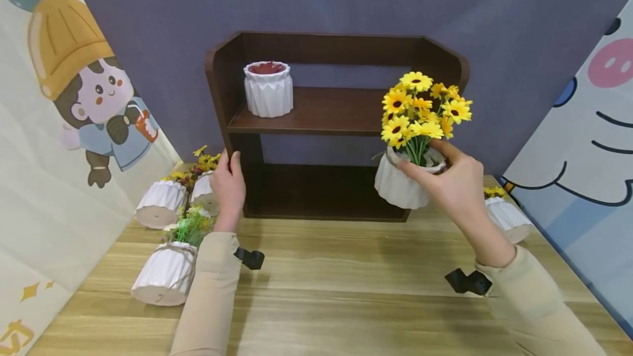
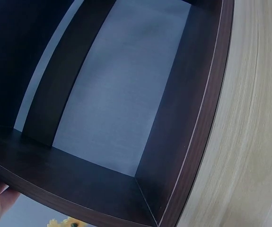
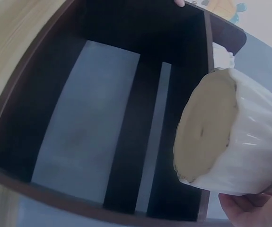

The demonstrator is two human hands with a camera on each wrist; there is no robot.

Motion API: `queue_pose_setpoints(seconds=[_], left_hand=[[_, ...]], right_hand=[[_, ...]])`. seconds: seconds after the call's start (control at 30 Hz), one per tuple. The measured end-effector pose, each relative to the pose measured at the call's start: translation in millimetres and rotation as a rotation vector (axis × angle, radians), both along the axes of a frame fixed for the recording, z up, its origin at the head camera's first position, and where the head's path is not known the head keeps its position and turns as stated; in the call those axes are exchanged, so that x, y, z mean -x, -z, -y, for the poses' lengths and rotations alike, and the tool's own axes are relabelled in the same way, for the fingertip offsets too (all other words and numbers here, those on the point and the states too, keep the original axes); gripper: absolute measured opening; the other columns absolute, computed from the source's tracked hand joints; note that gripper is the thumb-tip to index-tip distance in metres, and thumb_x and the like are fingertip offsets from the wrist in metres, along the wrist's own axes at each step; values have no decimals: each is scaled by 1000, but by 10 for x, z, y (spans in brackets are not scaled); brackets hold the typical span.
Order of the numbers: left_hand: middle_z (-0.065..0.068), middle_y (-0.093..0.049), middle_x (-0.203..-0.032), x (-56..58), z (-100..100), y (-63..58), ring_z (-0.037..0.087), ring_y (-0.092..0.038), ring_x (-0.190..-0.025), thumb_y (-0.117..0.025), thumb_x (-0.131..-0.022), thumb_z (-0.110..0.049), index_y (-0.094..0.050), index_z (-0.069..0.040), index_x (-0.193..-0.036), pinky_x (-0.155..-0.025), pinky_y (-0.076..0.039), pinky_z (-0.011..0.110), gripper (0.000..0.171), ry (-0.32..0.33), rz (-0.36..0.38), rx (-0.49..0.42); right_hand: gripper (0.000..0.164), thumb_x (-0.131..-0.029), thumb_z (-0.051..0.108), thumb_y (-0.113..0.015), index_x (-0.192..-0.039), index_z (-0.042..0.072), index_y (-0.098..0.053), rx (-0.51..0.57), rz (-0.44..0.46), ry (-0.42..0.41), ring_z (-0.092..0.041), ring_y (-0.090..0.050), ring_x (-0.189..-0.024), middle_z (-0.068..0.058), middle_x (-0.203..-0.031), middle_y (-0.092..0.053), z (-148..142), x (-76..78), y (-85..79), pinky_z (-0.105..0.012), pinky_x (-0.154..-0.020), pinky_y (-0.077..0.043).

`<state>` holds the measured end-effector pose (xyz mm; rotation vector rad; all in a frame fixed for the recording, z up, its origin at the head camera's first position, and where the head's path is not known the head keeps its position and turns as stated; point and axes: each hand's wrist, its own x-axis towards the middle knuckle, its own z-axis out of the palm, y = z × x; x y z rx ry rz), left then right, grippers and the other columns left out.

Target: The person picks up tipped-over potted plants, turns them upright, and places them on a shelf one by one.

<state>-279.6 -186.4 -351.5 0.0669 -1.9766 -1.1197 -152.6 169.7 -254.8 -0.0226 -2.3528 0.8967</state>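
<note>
My right hand [image 1: 457,180] holds a white fluted flower pot [image 1: 401,183] by its upper part, thumb at the near side of the rim. Yellow artificial daisies [image 1: 420,106] stand in the pot, which is tilted and raised before the right side of a dark brown two-tier shelf [image 1: 316,125]. The right wrist view shows the underside of the pot [image 3: 206,132]. My left hand [image 1: 229,185] grips the front edge of the shelf's left side panel; in the left wrist view its fingers [image 2: 3,198] are partly hidden behind that panel.
A white pot with a dark red top [image 1: 268,89] stands at the left of the upper tier. Several white flower pots [image 1: 165,273] lie on their sides left of the shelf on the wooden table [image 1: 321,290]. Another white pot [image 1: 509,218] lies at the right, behind my right forearm.
</note>
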Motion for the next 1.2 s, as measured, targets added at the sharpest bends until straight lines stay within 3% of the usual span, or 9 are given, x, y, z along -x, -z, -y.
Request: queue_pose_setpoints(seconds=[0.27,0.43,0.57,0.8,1.2], left_hand=[[18,-61,-82,3,-26,-9,35,-48,-67,-46,-94,-33,-61,-6,-97,-63,-39,47,31,4,4,-7],[19,-62,-86,2,-7,-7,39,-52,-70,-49,-94,-31,-61,-6,-97,-65,-39,50,28,-20,5,-8],[20,-62,-85,4,21,-1,40,-52,-70,-49,-93,-33,-61,-7,-96,-66,-39,51,29,-39,7,-7],[19,-61,-81,21,6,14,39,-50,-68,-45,-93,-40,-60,-7,-95,-64,-39,49,36,-21,17,-2],[19,-58,-76,29,-3,29,37,-47,-64,-44,-94,-40,-60,-6,-93,-61,-37,47,37,-22,-7,2]], right_hand=[[62,-68,50,-73,-116,14,-62,33,-55,-24,-11,-46,-48,-7,-61,-58,117,113,-161,-24,-44,-36],[65,-68,52,-72,-118,13,-61,44,-45,-48,-11,-48,-48,-7,-60,-59,214,169,-240,-24,-45,-39],[66,-68,54,-71,-120,14,-59,79,-37,-88,-13,-52,-54,-9,-68,-62,301,227,-312,-24,-48,-42],[73,-67,60,-68,-124,16,-56,143,11,-111,-14,-58,-73,-7,-100,-65,404,357,-468,-26,-59,-46],[78,-67,64,-65,-127,15,-54,146,-5,-150,-15,-62,-80,-6,-108,-65,631,579,-672,-32,-68,-51]])
